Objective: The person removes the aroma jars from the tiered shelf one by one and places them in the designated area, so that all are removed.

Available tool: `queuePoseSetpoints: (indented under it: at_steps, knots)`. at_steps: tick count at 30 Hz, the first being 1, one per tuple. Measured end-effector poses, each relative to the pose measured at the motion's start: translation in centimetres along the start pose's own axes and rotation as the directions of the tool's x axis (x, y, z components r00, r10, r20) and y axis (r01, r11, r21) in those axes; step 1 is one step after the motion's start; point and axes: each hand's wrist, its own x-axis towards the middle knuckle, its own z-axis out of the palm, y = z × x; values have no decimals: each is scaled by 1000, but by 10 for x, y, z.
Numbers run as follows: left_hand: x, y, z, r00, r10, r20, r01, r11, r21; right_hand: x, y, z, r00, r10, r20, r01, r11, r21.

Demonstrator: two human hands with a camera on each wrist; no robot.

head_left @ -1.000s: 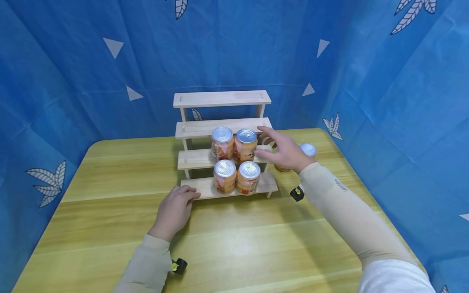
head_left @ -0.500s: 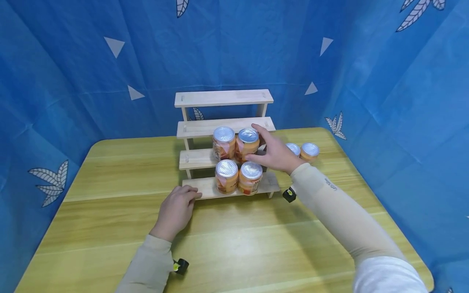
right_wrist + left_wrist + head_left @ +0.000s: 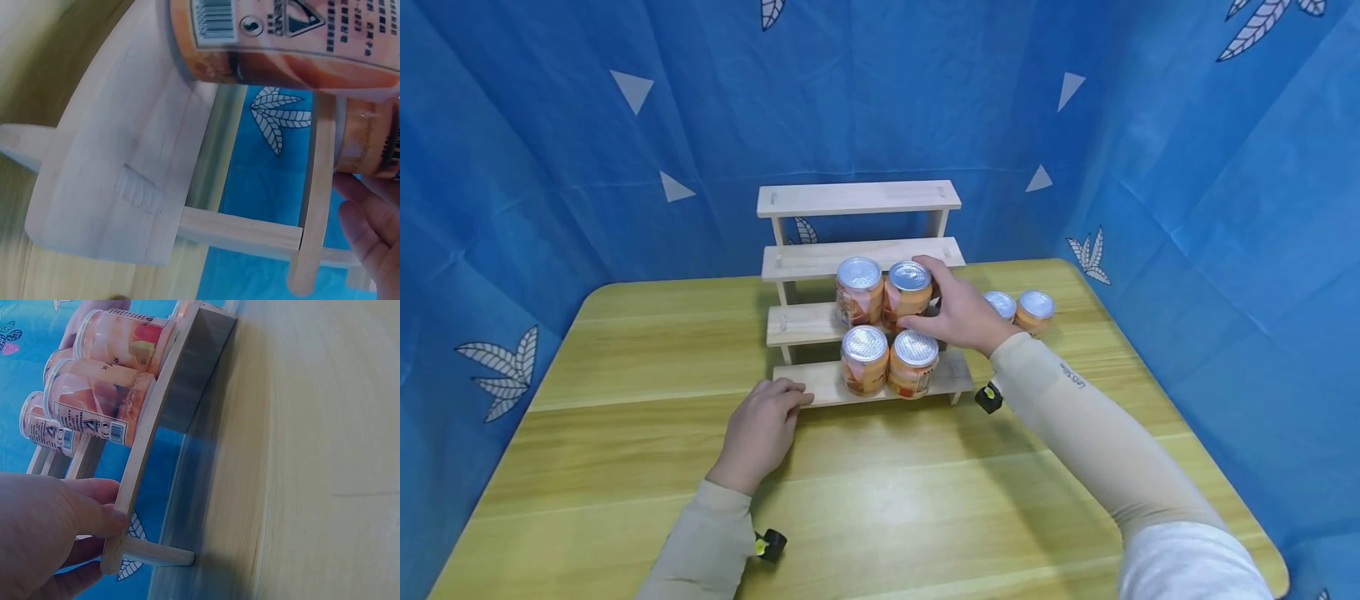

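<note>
A stepped wooden shelf with several tiers stands on the table. My left hand grips the left end of its lowest step; in the left wrist view the thumb and fingers pinch that board. On the second step my right hand holds the right can, an orange-labelled fruit can with a silver lid, thumb in front and index finger behind. Its left neighbour can stands close against it. Two similar cans, a left one and a right one, stand side by side on the lowest step.
Two more cans, one partly hidden by my right hand and another, stand on the table right of the shelf. A blue patterned curtain hangs behind and at the sides.
My right hand has moved left from beside the second-step can and now holds it. A can on the table behind that hand shows more. My left hand stays on the shelf.
</note>
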Motion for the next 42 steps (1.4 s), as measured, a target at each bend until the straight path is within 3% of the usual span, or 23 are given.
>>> queuePoseSetpoints:
  at_steps: [20,30,42]
  knots:
    - [1,0,1,1000,6,2,-6,1000,-9,-6,-4,-14,997,42,-68,-42,999,3]
    - [-1,-2,0,1000,15,-6,-15,1000,-5,-12,-4,-26,993,33,-117,-41,997,-64]
    - [-2,-1,-1,1000,10,-1,-10,1000,-16,-19,1,-44,977,147,-151,-161,983,-85]
